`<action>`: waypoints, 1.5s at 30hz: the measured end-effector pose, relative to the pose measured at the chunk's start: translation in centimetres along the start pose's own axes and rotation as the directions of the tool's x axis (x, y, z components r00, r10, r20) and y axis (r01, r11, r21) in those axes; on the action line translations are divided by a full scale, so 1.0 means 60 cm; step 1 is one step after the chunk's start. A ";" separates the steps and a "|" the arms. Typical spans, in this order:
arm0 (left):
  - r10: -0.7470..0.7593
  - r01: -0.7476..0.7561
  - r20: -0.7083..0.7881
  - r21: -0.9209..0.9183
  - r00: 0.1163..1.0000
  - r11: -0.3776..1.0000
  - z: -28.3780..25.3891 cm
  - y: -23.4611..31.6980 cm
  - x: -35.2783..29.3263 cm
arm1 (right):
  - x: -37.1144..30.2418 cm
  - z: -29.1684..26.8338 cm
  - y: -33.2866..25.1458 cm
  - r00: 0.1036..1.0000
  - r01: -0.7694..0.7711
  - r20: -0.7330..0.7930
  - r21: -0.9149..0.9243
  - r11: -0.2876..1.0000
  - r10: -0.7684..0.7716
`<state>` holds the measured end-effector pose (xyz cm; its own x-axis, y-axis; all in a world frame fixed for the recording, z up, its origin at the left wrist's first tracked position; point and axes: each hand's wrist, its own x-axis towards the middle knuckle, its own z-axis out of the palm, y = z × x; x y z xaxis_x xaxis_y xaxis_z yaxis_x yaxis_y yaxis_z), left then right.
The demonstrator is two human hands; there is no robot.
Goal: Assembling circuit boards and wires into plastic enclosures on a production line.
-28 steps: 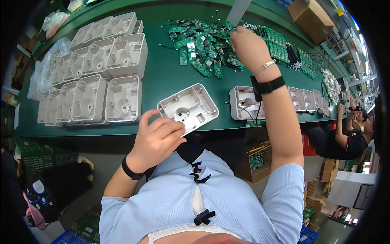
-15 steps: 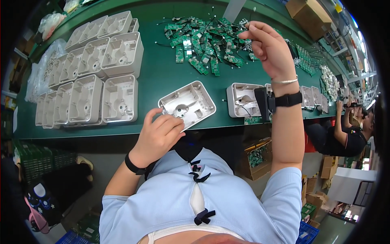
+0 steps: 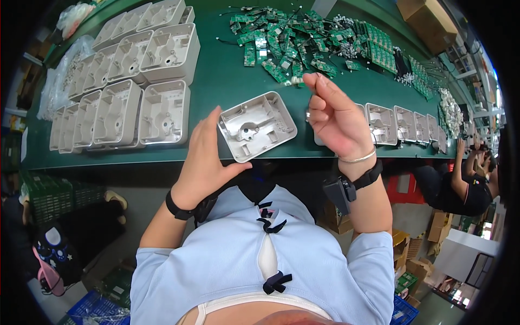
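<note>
A light grey plastic housing (image 3: 275,120) lies tilted on the green table in front of me, its hollow side up. My left hand (image 3: 201,154) is open at its near left corner, fingers stretched along the left side and thumb by the near edge. To the right of the housing my right hand (image 3: 338,116) is raised, thumb and forefinger pinched together. A small whitish piece (image 3: 294,81) sticks out from the pinch; motion blur hides its exact kind. Behind it lies a heap of green circuit boards (image 3: 287,46) with thin black wires.
Stacked grey housings (image 3: 165,116) stand at the left, beside a clear plastic bag (image 3: 62,81) of small parts. A row of housings (image 3: 382,127) runs along the right edge, partly behind my right hand. A cardboard box (image 3: 428,24) sits far right; another person (image 3: 468,187) works beyond.
My right hand has come down and nearer from over the circuit boards, still pinching. The left hand's fingers have straightened from a curled hold on the housing, which has turned slightly.
</note>
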<state>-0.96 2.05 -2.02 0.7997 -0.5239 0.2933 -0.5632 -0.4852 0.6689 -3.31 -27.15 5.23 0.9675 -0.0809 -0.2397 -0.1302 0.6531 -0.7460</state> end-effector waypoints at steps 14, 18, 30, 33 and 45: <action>0.005 -0.007 -0.007 -0.202 1.000 0.979 -0.003 0.014 0.026 | -0.020 -0.002 0.103 0.926 0.362 0.082 -0.464 0.808 -0.368; 0.033 -0.036 -0.017 -0.183 0.999 0.982 -0.009 0.026 0.030 | -0.028 -0.002 0.137 0.896 0.412 0.124 -0.592 0.692 -0.427; 0.055 -0.056 -0.012 -0.156 0.998 0.986 -0.014 0.030 0.037 | -0.027 -0.007 0.143 0.683 0.631 0.401 -0.746 0.215 -0.610; 0.045 -0.046 -0.005 -0.154 0.999 0.987 -0.015 0.033 0.037 | -0.020 -0.010 0.154 0.676 0.660 0.417 -0.709 0.248 -0.608; 0.055 -0.047 0.018 -0.307 0.998 0.950 0.011 0.014 0.031 | -0.030 0.012 0.153 0.797 0.498 0.397 -0.858 0.124 -0.455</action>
<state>-0.08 0.18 -1.38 0.7635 -0.5626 0.3171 -0.5088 -0.2215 0.8319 -6.08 -20.43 -0.75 0.9166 -0.0625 0.3950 0.2798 -0.6055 -0.7450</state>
